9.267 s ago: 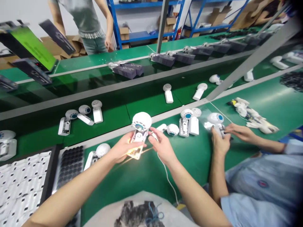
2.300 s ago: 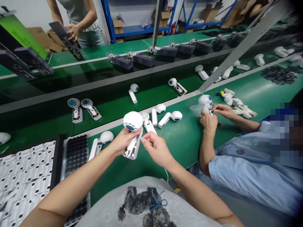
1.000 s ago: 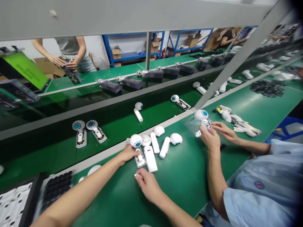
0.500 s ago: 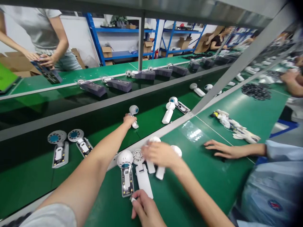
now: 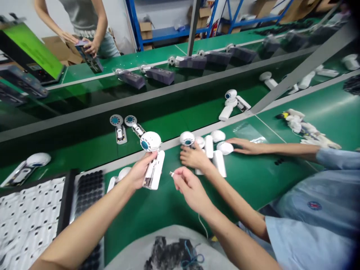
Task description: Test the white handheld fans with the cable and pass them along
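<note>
A white handheld fan (image 5: 154,168) with a round head and blue centre is gripped by its handle in my left hand (image 5: 139,170), over the green table. Just right of it, my right hand (image 5: 191,183) pinches a small white cable plug (image 5: 171,174), its metal tip pointing at the fan without touching it. The white cable (image 5: 203,226) hangs below that hand. Several more white fans (image 5: 209,146) lie to the right, where a co-worker's two hands rest on or beside them.
Two fans (image 5: 120,134) lie on the green belt (image 5: 174,125) beyond the metal rail (image 5: 202,130). At left stand a white tray (image 5: 30,221) and a black-celled tray (image 5: 89,191). A slanted metal post (image 5: 298,71) rises at right; the co-worker's blue sleeve (image 5: 303,240) is close by.
My left hand has come back from the belt with the fan, now upright near my right hand. The view has shifted left and down, showing the trays. The co-worker's hands are now both at the fans.
</note>
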Action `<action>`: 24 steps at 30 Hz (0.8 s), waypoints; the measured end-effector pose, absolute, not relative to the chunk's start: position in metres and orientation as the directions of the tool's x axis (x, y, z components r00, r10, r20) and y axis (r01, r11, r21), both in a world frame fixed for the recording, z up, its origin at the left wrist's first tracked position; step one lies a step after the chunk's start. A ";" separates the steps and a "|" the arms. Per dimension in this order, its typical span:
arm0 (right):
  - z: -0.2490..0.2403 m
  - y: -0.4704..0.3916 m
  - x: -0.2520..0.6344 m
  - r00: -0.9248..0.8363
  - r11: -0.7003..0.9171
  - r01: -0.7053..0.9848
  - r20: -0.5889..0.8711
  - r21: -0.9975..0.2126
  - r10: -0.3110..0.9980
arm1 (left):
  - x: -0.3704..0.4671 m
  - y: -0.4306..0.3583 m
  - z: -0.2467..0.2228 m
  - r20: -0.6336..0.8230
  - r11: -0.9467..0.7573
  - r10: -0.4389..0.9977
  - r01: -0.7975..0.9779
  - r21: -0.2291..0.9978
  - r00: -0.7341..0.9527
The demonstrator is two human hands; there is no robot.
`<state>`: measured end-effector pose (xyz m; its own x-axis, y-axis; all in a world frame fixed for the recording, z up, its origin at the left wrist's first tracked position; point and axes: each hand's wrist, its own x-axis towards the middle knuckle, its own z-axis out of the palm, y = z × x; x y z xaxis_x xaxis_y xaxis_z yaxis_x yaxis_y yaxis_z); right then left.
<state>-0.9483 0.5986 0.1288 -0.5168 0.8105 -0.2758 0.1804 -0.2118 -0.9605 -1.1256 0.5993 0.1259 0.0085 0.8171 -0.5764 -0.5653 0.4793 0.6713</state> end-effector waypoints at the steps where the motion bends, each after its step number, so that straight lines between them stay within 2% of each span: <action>1: 0.133 0.595 -0.948 -0.531 -0.181 0.182 -0.251 -0.966 0.809 | -1.122 0.588 0.127 -0.569 0.461 0.822 -0.579 0.672 -0.005; 7: 0.144 0.579 -0.957 -0.592 -0.072 0.177 -0.165 -0.982 0.789 | -1.106 0.552 0.141 -0.554 0.428 0.831 -0.587 0.688 -0.043; 12: 0.145 0.569 -0.950 -0.602 -0.063 0.253 -0.208 -0.965 0.771 | -1.100 0.543 0.149 -0.504 0.424 0.863 -0.471 0.774 -0.050; 17: 0.134 0.570 -0.943 -0.640 -0.200 0.240 -0.310 -0.950 0.703 | -1.094 0.540 0.149 -0.489 0.472 0.872 -0.310 0.825 0.023; 21: 0.126 0.570 -0.943 -0.639 -0.263 0.159 -0.303 -0.952 0.707 | -1.088 0.542 0.148 -0.528 0.520 0.848 -0.272 0.810 0.048; 24: 0.127 0.572 -0.932 -0.593 -0.340 0.144 -0.356 -0.929 0.723 | -1.094 0.552 0.144 -0.525 0.520 0.850 -0.253 0.816 0.051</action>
<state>-0.9324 0.5724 0.1269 -0.5927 0.7225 -0.3559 0.1442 -0.3395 -0.9295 -1.0937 0.5519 0.1443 0.0514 0.8496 -0.5249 -0.2525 0.5196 0.8162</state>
